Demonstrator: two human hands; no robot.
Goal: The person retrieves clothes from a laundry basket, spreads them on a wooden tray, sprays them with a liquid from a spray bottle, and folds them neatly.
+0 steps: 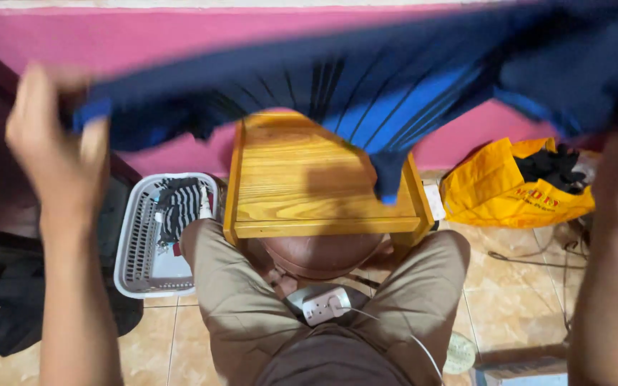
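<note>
I hold a dark navy garment [366, 78] with bright blue stripes stretched out wide in the air, blurred by motion. My left hand [55, 146] grips its left edge at the upper left. My right forearm rises along the right edge of the view; its hand is hidden behind the cloth at the upper right. A corner of the garment hangs down over a small wooden table [302, 186] in front of my knees.
A white plastic laundry basket [137, 250] with striped clothes stands on the tiled floor at the left. A yellow bag [502, 189] holding dark cloth lies at the right. A white power strip [325, 304] sits between my legs. Dark clothes [8, 307] lie at far left.
</note>
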